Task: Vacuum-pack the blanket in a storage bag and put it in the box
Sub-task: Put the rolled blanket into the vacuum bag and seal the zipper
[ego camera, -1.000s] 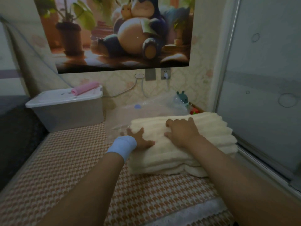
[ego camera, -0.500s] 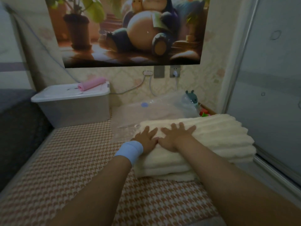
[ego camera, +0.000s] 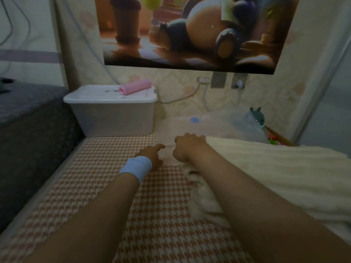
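Head: pink roll (ego camera: 135,86) atop box (ego camera: 112,116)

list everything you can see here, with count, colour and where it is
blanket: 1, cream, folded on the mat, right
bag: 1, clear with a blue valve, behind the hands
box: 1, whitish, lid on, back left by the wall
roll: 1, pink, on the box lid
mat: 1, orange and white check, under blanket and arms
cover: 1, grey, far left
poster: 1, cartoon, on the wall
wall plates: 2, grey and white, under the poster
toy: 1, teal, back right
wristband: 1, pale blue, left wrist
left hand: 1, at the bag's near edge, one finger out
right hand: 1, fingers curled where bag meets blanket; grip unclear
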Demonstrator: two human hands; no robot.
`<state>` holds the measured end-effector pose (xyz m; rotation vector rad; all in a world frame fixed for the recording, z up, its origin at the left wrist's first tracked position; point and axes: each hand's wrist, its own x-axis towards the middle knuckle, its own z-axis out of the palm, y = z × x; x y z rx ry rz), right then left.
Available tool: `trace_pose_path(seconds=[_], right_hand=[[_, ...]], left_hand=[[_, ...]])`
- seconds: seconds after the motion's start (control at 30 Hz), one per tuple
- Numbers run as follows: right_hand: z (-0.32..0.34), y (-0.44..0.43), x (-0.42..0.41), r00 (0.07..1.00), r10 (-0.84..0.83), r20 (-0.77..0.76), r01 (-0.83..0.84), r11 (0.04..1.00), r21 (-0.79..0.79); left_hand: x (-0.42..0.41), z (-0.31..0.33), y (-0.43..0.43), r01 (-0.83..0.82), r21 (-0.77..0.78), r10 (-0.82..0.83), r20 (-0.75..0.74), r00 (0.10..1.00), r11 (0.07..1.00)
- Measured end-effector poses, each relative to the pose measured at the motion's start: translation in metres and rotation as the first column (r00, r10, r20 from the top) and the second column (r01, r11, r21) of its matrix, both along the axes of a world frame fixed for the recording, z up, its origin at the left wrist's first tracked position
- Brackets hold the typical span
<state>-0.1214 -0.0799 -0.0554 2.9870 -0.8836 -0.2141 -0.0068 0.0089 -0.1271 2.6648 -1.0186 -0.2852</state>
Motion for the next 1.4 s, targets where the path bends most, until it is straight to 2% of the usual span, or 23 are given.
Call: trace_pose_path(seconds=[0.07,0.2,0.27,0.33,0.4,0.47,0.5,0.53,0.57,0.6,0.63,0.7,0.73,0.8,0.87,0.97,1.07,1.2,1.3,1.4], right_hand=[[-0.012,0.001,0.010,0.998,-0.005,-0.062,0.006,1.000,0.006],[-0.028,-0.007,0.018,0.977,-0.015,-0.215,0.012,1.000,-0.017],[-0.032,-0.010,0.019,0.971,-0.023,-0.240,0.027,1.000,0.010],[-0.030,-0.015,0.021,0.978,-0.013,-0.209,0.029,0.997,0.073],[-0.020,-0.024,0.021,0.999,0.008,-0.054,0.003,0.981,0.195],[-0.004,-0.036,0.011,0.974,-0.033,0.224,-0.036,0.955,0.296],[0.002,-0.044,0.004,0.920,-0.075,0.383,-0.037,0.960,0.277],[0.008,-0.052,-0.006,0.843,-0.111,0.526,0.009,0.981,0.192],[0.009,-0.063,-0.014,0.797,-0.139,0.588,0.110,0.990,0.084],[0.007,-0.074,-0.021,0.820,-0.156,0.551,0.199,0.980,-0.018],[0.007,-0.084,-0.030,0.882,-0.183,0.434,0.227,0.973,-0.049],[0.004,-0.097,-0.046,0.984,-0.155,0.091,0.147,0.985,0.086],[0.003,-0.098,-0.052,0.996,-0.088,-0.028,0.091,0.984,0.150],[0.007,-0.095,-0.061,0.993,-0.032,-0.114,0.053,0.980,0.191],[0.008,-0.092,-0.062,0.995,-0.004,-0.101,0.018,0.990,0.139],[0.008,-0.089,-0.061,0.997,-0.067,0.036,0.063,0.992,0.111],[0.009,-0.085,-0.057,0.937,-0.235,0.259,0.185,0.961,0.206],[0.005,-0.080,-0.038,0.872,-0.299,0.389,0.250,0.953,0.173],[0.009,-0.083,-0.035,0.790,-0.251,0.559,0.237,0.966,0.100],[0.026,-0.084,-0.041,0.640,-0.182,0.746,0.243,0.970,0.028]], left_hand=[[0.013,-0.014,-0.010,0.048,0.096,-0.050,0.015,0.999,0.994],[0.024,-0.030,-0.033,0.048,0.169,-0.050,0.009,0.999,0.985],[0.023,-0.030,-0.039,0.037,0.151,-0.038,0.002,0.999,0.988],[0.023,-0.021,-0.043,0.009,0.025,-0.009,-0.024,1.000,1.000],[0.023,-0.004,-0.047,-0.034,-0.188,0.024,-0.055,0.998,0.982],[0.016,0.020,-0.053,-0.079,-0.443,0.036,-0.105,0.994,0.893],[0.013,0.032,-0.056,-0.096,-0.555,0.031,-0.124,0.992,0.826],[0.005,0.047,-0.058,-0.099,-0.635,0.022,-0.127,0.992,0.766],[0.000,0.058,-0.060,-0.098,-0.690,0.007,-0.134,0.991,0.717],[-0.003,0.066,-0.063,-0.098,-0.723,-0.010,-0.143,0.990,0.684],[-0.006,0.073,-0.065,-0.093,-0.743,-0.025,-0.146,0.989,0.663],[-0.015,0.081,-0.069,-0.091,-0.755,-0.041,-0.155,0.987,0.649],[-0.019,0.084,-0.069,-0.102,-0.761,-0.043,-0.168,0.985,0.641],[-0.028,0.089,-0.072,-0.180,-0.789,-0.052,-0.259,0.964,0.587],[-0.036,0.096,-0.071,-0.315,-0.812,-0.094,-0.409,0.908,0.492],[-0.049,0.107,-0.071,-0.397,-0.830,-0.180,-0.492,0.852,0.391],[-0.064,0.127,-0.066,-0.387,-0.872,-0.232,-0.459,0.857,0.298],[-0.081,0.160,-0.046,-0.329,-0.914,-0.337,-0.395,0.855,0.237],[-0.078,0.173,-0.020,-0.332,-0.911,-0.318,-0.399,0.860,0.244],[-0.059,0.173,0.016,-0.272,-0.898,-0.173,-0.346,0.922,0.346]])
